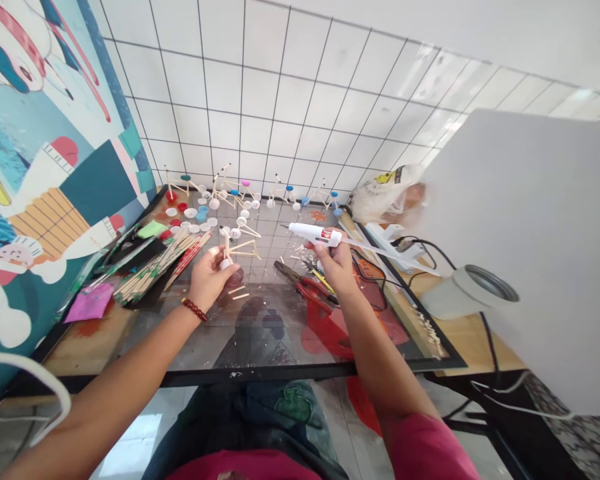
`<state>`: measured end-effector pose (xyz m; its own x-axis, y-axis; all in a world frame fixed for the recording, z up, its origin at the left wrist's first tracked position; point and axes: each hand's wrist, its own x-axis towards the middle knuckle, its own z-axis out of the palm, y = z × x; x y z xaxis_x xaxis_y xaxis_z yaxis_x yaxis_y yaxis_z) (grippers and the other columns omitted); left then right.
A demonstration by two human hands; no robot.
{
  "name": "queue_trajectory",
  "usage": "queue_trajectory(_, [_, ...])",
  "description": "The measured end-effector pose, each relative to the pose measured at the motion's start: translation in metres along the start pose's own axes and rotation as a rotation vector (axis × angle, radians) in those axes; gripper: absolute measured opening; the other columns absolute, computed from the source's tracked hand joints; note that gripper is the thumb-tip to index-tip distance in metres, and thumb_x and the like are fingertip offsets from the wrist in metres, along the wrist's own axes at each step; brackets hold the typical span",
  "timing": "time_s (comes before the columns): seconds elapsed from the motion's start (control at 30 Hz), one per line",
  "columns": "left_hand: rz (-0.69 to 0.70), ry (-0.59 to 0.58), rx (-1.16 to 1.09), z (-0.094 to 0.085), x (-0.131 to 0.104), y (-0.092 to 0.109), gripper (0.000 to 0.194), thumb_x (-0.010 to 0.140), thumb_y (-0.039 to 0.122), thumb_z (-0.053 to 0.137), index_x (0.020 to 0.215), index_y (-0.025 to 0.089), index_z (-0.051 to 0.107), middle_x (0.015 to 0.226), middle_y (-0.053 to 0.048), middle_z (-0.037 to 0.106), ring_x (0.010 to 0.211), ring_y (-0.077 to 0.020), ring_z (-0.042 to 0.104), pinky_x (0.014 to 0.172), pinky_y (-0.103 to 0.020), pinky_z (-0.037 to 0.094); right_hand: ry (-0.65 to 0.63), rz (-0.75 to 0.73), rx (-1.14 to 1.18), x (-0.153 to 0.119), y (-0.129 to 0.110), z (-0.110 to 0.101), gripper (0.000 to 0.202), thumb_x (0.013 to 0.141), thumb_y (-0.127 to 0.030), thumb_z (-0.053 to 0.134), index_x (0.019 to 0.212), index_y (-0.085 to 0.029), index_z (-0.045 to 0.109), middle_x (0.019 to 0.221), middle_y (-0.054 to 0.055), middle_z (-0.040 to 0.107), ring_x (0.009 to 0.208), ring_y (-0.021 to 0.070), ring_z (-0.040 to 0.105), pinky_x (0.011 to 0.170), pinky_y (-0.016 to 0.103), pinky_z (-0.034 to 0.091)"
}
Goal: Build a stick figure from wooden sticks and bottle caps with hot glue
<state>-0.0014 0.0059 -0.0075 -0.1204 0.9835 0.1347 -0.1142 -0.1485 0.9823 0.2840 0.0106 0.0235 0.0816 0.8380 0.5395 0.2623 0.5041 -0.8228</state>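
Note:
My left hand [209, 275] is closed on a small stick model [243, 251] made of thin wooden sticks and white bottle caps, just above the glass tabletop. A white hot glue gun [313, 234] is gripped in my right hand [337, 265], its nozzle pointing left toward the model with a gap between them. From the gun's back end, a pale glue stick [375, 249] sticks out. Two short loose sticks [240, 296] lie near my left hand. Below the gun rest red-handled pliers [307, 287] and a yellow-handled tool [324, 279].
Several similar stick models [286, 195] stand along the tiled back wall. Loose bottle caps [200, 217] lie at the back left, beside a bundle of matchsticks [147, 270]. At right are a plastic bag [393, 197], a grey cylindrical container [455, 293] and a dark cord [433, 248].

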Motion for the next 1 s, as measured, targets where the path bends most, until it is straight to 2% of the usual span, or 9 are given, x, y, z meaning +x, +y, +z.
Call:
queue_trajectory(0.13, [0.001, -0.006, 0.012, 0.000, 0.006, -0.006, 0.055, 0.056, 0.027, 0.083, 0.106, 0.021, 0.062, 0.108, -0.006, 0.072, 0.105, -0.0234, 0.066, 0.093, -0.038, 0.050, -0.008, 0.113, -0.083, 0.036, 0.016, -0.022, 0.045, 0.078, -0.048, 0.066, 0.110, -0.019, 0.055, 0.103, 0.009, 0.070, 0.092, 0.0227, 0.068, 0.087, 0.041, 0.053])
queue_trajectory(0.23, [0.011, -0.056, -0.005, 0.002, 0.007, -0.009, 0.055, 0.057, 0.027, 0.082, 0.107, 0.020, 0.062, 0.113, -0.007, 0.071, 0.112, -0.0243, 0.064, 0.098, -0.039, 0.048, -0.062, 0.214, -0.115, 0.063, 0.033, -0.025, 0.041, 0.075, -0.040, 0.068, 0.108, -0.018, 0.058, 0.101, 0.008, 0.072, 0.092, 0.0223, 0.068, 0.088, 0.042, 0.053])
queue_trajectory(0.37, [-0.014, -0.074, -0.030, 0.003, 0.008, -0.010, 0.057, 0.056, 0.026, 0.083, 0.109, 0.019, 0.062, 0.117, -0.009, 0.071, 0.113, -0.0245, 0.064, 0.101, -0.041, 0.047, -0.092, 0.308, -0.151, 0.087, 0.058, -0.007, 0.031, 0.073, -0.028, 0.065, 0.101, -0.019, 0.060, 0.098, 0.006, 0.071, 0.092, 0.0208, 0.067, 0.086, 0.039, 0.054])
queue_trajectory(0.5, [-0.042, -0.067, -0.023, 0.003, 0.009, -0.009, 0.055, 0.057, 0.027, 0.083, 0.107, 0.019, 0.062, 0.116, -0.010, 0.071, 0.111, -0.0247, 0.065, 0.097, -0.041, 0.049, -0.131, 0.313, -0.187, 0.102, 0.080, 0.016, 0.023, 0.071, -0.022, 0.063, 0.094, -0.017, 0.062, 0.092, 0.005, 0.071, 0.088, 0.0192, 0.066, 0.086, 0.038, 0.054])
queue_trajectory(0.63, [-0.077, -0.086, -0.028, 0.006, 0.009, -0.006, 0.056, 0.057, 0.027, 0.082, 0.108, 0.019, 0.061, 0.116, -0.009, 0.071, 0.109, -0.0243, 0.065, 0.095, -0.040, 0.050, -0.158, 0.322, -0.236, 0.108, 0.094, 0.025, 0.022, 0.071, -0.021, 0.064, 0.092, -0.016, 0.062, 0.094, 0.006, 0.071, 0.088, 0.0190, 0.064, 0.090, 0.039, 0.052])
queue_trajectory(0.83, [-0.100, -0.136, -0.001, 0.009, 0.008, -0.004, 0.055, 0.058, 0.027, 0.081, 0.109, 0.019, 0.062, 0.115, -0.009, 0.071, 0.105, -0.0231, 0.065, 0.090, -0.038, 0.051, -0.174, 0.322, -0.316, 0.107, 0.093, 0.022, 0.031, 0.069, -0.019, 0.069, 0.098, -0.014, 0.062, 0.101, 0.007, 0.071, 0.090, 0.0197, 0.064, 0.091, 0.039, 0.051])
queue_trajectory(0.93, [-0.115, -0.116, 0.000, 0.009, 0.008, -0.005, 0.057, 0.056, 0.028, 0.083, 0.109, 0.019, 0.062, 0.113, -0.009, 0.071, 0.101, -0.0226, 0.066, 0.085, -0.036, 0.052, -0.143, 0.334, -0.381, 0.098, 0.079, 0.010, 0.039, 0.067, -0.019, 0.072, 0.105, -0.015, 0.061, 0.103, 0.008, 0.070, 0.092, 0.0211, 0.065, 0.090, 0.041, 0.051])
queue_trajectory(1.0, [-0.117, -0.101, -0.005, 0.009, 0.008, -0.006, 0.057, 0.056, 0.030, 0.083, 0.108, 0.018, 0.062, 0.110, -0.008, 0.071, 0.097, -0.0218, 0.066, 0.083, -0.035, 0.053, -0.110, 0.328, -0.459, 0.083, 0.061, 0.000, 0.041, 0.069, -0.018, 0.073, 0.107, -0.015, 0.061, 0.103, 0.010, 0.070, 0.092, 0.0225, 0.065, 0.091, 0.043, 0.050])
